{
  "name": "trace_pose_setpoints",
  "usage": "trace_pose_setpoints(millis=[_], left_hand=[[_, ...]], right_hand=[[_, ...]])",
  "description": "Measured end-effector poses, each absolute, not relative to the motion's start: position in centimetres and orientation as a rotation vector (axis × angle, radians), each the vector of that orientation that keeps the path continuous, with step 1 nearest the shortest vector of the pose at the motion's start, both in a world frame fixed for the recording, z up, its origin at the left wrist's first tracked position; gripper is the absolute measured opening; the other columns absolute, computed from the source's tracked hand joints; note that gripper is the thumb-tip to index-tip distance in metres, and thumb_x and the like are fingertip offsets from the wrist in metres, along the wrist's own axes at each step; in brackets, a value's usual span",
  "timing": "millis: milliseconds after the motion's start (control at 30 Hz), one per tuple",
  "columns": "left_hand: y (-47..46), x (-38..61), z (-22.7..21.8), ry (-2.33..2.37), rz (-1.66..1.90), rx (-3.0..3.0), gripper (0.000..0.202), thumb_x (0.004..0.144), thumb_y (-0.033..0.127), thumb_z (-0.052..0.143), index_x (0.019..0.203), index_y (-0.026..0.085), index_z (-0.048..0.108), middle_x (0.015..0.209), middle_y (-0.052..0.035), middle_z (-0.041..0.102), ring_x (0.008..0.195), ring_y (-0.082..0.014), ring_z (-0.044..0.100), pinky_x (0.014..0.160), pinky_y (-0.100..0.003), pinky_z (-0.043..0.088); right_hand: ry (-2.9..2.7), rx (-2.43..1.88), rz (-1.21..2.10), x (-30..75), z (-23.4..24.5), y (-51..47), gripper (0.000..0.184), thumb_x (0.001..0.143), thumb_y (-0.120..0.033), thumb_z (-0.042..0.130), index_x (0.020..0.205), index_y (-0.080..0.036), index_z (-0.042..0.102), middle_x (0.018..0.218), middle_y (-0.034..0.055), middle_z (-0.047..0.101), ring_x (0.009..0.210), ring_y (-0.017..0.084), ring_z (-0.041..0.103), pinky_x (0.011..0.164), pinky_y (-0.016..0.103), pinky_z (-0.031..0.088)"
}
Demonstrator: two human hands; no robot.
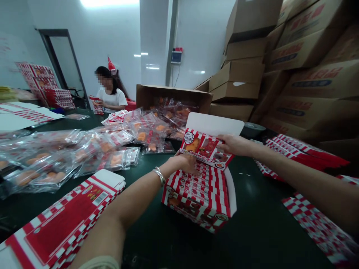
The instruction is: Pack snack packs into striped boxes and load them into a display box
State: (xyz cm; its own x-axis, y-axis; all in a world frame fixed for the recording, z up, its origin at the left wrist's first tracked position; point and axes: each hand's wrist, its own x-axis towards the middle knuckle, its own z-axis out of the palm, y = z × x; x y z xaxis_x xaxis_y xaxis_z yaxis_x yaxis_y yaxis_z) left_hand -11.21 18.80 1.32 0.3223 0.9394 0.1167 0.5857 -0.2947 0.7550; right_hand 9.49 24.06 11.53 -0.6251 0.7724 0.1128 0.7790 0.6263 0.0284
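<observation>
A red-and-white checked carton (196, 190) stands in front of me, its inside filled with a row of striped flat packs (202, 183). Above its far end is a tilted printed box panel (206, 147) with food pictures, and a white flap (214, 123) rises behind it. My right hand (231, 145) is closed on the right edge of this printed panel. At its lower left corner, my left hand (183, 163) is bent over the packs with fingers curled. What the left fingers hold is partly hidden by the panel.
Clear bags of orange food (112, 145) cover the left of the dark table. Flat printed cartons lie at lower left (64, 220) and right (316, 224). Brown boxes (305, 82) are stacked behind on the right. Another person (112, 93) works across the table.
</observation>
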Motion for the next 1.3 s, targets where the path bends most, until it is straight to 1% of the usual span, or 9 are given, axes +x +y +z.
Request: trace_pose_setpoints(millis=[167,267,367,467,600,667,800,1033,1300], left_hand=[[20.6,-11.1,2.5,1.43,0.58,2.123,0.031,0.044,0.037,0.085,0.055,0.019,0.062,0.073,-0.0113,0.068,0.097,-0.0368,0.062,0.09,-0.042,0.045],[21.5,-11.1,3.2,1.429,0.524,2.217,0.023,0.052,0.031,0.083,0.061,0.017,0.068,0.064,-0.0094,0.064,0.089,-0.0342,0.064,0.085,-0.039,0.047],[21.2,-11.6,3.9,1.439,0.416,2.305,0.018,0.062,0.034,0.078,0.063,0.018,0.07,0.06,-0.0058,0.064,0.079,-0.029,0.066,0.077,-0.034,0.05],[19.7,-12.2,4.1,1.473,0.303,2.368,0.016,0.074,0.034,0.067,0.076,0.019,0.073,0.075,-0.0053,0.071,0.081,-0.0256,0.067,0.077,-0.032,0.051],[17.4,-12.3,3.5,1.591,0.213,2.442,0.03,0.084,0.022,0.05,0.107,0.013,0.067,0.111,-0.0156,0.068,0.1,-0.0313,0.064,0.087,-0.041,0.049],[16.9,-12.1,3.3,1.63,0.163,2.474,0.034,0.085,0.021,0.047,0.114,0.011,0.063,0.116,-0.0186,0.066,0.105,-0.0331,0.062,0.089,-0.043,0.048],[16.9,-12.0,3.7,1.633,0.075,2.531,0.029,0.084,0.025,0.05,0.106,0.016,0.067,0.108,-0.0133,0.07,0.101,-0.029,0.064,0.088,-0.037,0.05],[16.9,-13.3,3.8,1.574,0.078,2.64,0.029,0.085,0.023,0.049,0.107,0.02,0.066,0.102,-0.0057,0.072,0.089,-0.0196,0.067,0.076,-0.026,0.052],[15.5,-13.4,3.2,1.537,0.083,2.787,0.026,0.092,0.02,0.041,0.098,0.013,0.065,0.103,-0.0116,0.07,0.091,-0.022,0.066,0.083,-0.032,0.052]], right_hand=[[-2.767,-1.284,-0.231,6.9,11.6,24.0,0.048,0.078,-0.04,0.065,0.118,-0.014,0.058,0.108,0.0153,0.069,0.097,0.03,0.064,0.077,0.034,0.049],[-2.748,-1.301,-0.262,6.0,11.2,24.6,0.042,0.081,-0.035,0.063,0.117,-0.013,0.058,0.099,0.0143,0.071,0.088,0.028,0.067,0.07,0.031,0.049],[-2.784,-1.27,-0.233,5.7,11.2,25.4,0.038,0.078,-0.032,0.066,0.113,-0.016,0.06,0.095,0.0104,0.072,0.081,0.024,0.067,0.065,0.027,0.049],[-2.809,-1.229,-0.214,5.7,11.4,25.3,0.039,0.078,-0.03,0.066,0.115,-0.017,0.059,0.097,0.0113,0.072,0.084,0.026,0.067,0.068,0.03,0.049],[-2.831,-1.167,-0.15,5.9,11.3,24.4,0.047,0.083,-0.034,0.06,0.127,-0.019,0.051,0.102,0.0119,0.071,0.092,0.029,0.066,0.074,0.034,0.049],[-2.876,-1.119,-0.081,6.1,11.2,24.1,0.058,0.079,-0.04,0.065,0.131,-0.021,0.047,0.101,0.0102,0.071,0.088,0.027,0.067,0.07,0.033,0.05],[-2.9,-1.035,-0.081,6.7,10.9,23.8,0.078,0.07,-0.033,0.075,0.137,-0.018,0.04,0.099,0.0122,0.071,0.087,0.03,0.067,0.066,0.035,0.051],[-2.921,-0.857,-0.07,6.8,10.7,23.9,0.078,0.074,-0.026,0.072,0.143,-0.021,0.034,0.112,0.0135,0.068,0.098,0.03,0.065,0.077,0.038,0.051],[-2.922,-0.738,0.061,7.3,11.2,24.6,0.078,0.066,-0.027,0.075,0.138,-0.027,0.043,0.118,0.0086,0.066,0.104,0.03,0.063,0.084,0.038,0.051]])
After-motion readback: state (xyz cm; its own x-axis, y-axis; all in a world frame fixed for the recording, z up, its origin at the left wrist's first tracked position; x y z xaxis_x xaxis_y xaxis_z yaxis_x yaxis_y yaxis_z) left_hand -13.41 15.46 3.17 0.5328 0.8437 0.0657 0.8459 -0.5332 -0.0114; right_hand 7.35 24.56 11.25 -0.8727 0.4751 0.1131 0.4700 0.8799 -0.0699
